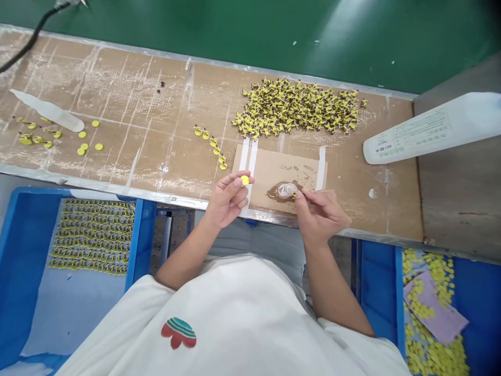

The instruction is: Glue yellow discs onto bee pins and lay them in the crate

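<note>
Pinched between the thumb and finger of my left hand (230, 197) is a small round yellow disc (245, 180). My right hand (323, 214) is closed on a small yellow-and-dark figurine (294, 195), mostly hidden by the fingertips. It is at the right edge of a wet, whitish glue puddle (287, 190) on a taped piece of cardboard (270, 161). Beyond the hands lies a big pile of yellow-and-dark figurines (299, 107). A short slanting row of figurines on yellow discs (216, 150) stands left of the cardboard.
A large white bottle (426, 130) leans in from the right. At far left are a pointed translucent bottle (52, 110) and loose yellow discs (99, 147). Blue bins hold rows of figurines (94, 235) at left and many yellow discs (434, 360) at right.
</note>
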Demonstrator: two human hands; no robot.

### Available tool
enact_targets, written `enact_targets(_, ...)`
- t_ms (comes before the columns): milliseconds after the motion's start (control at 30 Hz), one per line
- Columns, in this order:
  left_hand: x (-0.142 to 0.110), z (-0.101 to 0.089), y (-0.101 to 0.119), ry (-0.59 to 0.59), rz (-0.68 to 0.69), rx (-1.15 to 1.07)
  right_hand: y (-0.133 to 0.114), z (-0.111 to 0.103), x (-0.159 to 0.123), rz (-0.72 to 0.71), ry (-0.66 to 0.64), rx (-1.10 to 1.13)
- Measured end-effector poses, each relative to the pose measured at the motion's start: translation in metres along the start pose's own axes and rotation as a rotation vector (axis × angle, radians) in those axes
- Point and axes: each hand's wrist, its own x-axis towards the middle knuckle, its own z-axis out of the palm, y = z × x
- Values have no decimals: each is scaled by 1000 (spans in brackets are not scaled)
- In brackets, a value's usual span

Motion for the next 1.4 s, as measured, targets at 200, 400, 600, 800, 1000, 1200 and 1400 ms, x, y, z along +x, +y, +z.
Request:
enact_targets(200,0,1,1,4,-4,6,-5,1,2,-35,-11,8)
enact_targets(400,0,-1,0,4,-2,13,-7,1,2,-89,-25,29)
enact_targets(600,-3,1,-1,20,33,21,-14,1,4,253,104,249)
enact_targets(800,-14,11,-1,133,28,13,-35,-10,22,777,108,715)
enact_targets(1000,-21,21,0,172,-36,22,-60,-22,33,1000,62,886)
enact_targets(1200,-26,29,-2,164,-47,40,-66,-25,34,1005,-55,870)
enact_targets(1400,-27,28,-3,161,-56,66,-67,-27,34,975,-127,871)
